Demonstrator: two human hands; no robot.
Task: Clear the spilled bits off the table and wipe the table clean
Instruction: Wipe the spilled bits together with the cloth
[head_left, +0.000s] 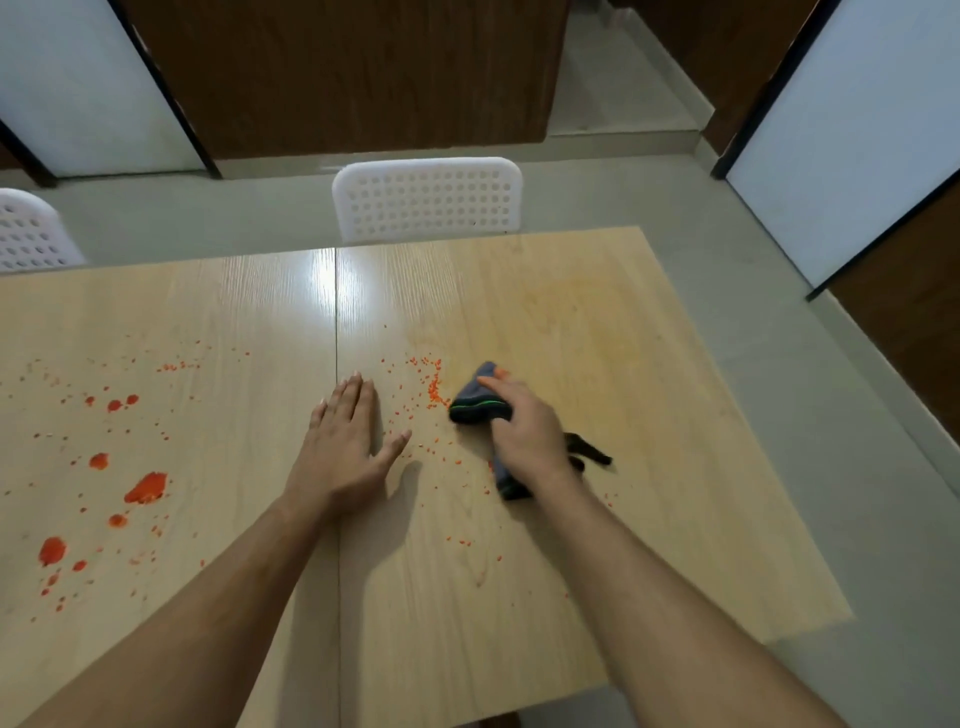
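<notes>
Small orange bits (434, 391) lie scattered over the middle of the light wooden table (597, 332), heaped in a short line just left of a dark grey cloth (478, 404) with a green edge. My right hand (524, 428) grips that cloth and holds it down on the table. Flat on the wood to the left of the bits lies my left hand (345, 441), fingers straight and thumb spread. Larger orange-red blotches (146, 487) and more specks cover the table's left part.
A white perforated chair (427, 200) stands pushed against the table's far edge, and another white chair (28, 231) shows at the far left. The table's right edge drops to grey floor. Brown panels and white doors stand behind.
</notes>
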